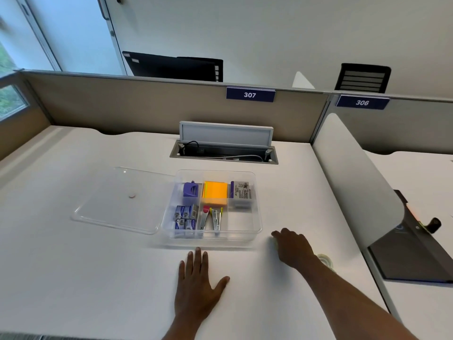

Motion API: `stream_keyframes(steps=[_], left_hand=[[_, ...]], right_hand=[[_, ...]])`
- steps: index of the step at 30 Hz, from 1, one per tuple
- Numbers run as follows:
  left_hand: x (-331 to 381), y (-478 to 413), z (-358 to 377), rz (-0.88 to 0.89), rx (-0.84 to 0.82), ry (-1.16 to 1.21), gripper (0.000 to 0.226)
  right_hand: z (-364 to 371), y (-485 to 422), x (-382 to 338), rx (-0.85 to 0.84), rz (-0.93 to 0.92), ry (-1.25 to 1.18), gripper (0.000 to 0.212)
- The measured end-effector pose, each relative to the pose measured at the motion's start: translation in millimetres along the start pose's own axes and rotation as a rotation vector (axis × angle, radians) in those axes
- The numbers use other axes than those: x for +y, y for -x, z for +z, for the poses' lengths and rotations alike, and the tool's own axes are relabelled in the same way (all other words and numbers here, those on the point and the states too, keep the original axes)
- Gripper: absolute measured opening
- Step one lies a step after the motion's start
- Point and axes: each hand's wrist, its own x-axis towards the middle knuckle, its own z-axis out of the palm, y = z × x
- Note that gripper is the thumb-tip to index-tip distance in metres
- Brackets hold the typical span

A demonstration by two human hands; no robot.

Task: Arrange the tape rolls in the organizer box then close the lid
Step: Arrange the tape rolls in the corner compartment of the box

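No tape in the organizer box (257,231) yet; lid (117,200) off beside it. Your right hand (293,246) covers one roll, grip unclear; left hand (197,288) flat, fingers apart.

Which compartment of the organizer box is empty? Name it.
The front-right compartment of the organizer box, nearest the right hand. Only white desk shows through it; the other five all hold supplies.

Both hands, left (196,285) and right (293,249), and forearms are bare, without sleeves.
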Motion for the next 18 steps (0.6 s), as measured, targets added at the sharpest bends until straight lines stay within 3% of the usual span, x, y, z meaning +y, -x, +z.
stream_keyframes(steps=[5,8,13,18], left_hand=[[-2,-1,2,-0.003,0.009,0.01,0.096],[-4,-2,7,-0.004,0.006,-0.025,0.1],[-3,-4,9,-0.024,0.014,-0.025,0.103],[-2,-5,8,-0.039,0.018,-0.015,0.103]], right_hand=[[-34,-13,-7,0.269,0.156,-0.166,0.031],[-59,-26,-19,0.354,0.141,-0.307,0.033],[-84,-48,-56,0.316,-0.059,-0.423,0.04],[-76,-65,-80,0.201,-0.08,-0.399,0.038]])
